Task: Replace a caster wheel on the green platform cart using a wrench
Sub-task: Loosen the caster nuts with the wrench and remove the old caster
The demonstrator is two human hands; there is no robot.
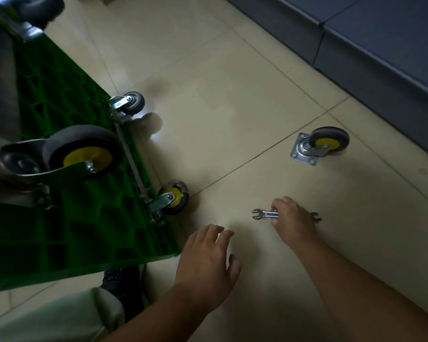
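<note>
The green platform cart (59, 99) stands tipped on its edge at the left, underside toward me. A large grey caster with a yellow hub (83, 150) is bolted near its middle. Two smaller casters sit at its lower edge, one at the back (131, 103) and one at the front (172, 197). A loose caster wheel (319, 145) with a square mounting plate lies on the tiled floor at the right. My right hand (293, 218) is closed around a silver open-ended wrench (265, 214) lying on the floor. My left hand (205, 265) hovers open above the floor beside the cart.
Dark grey cabinets or boxes (371, 53) line the upper right. My knee in a light trouser leg (59, 317) and a black shoe (122, 282) are at the bottom left, by the cart's corner. Beige floor tiles (232, 119) lie between cart and cabinets.
</note>
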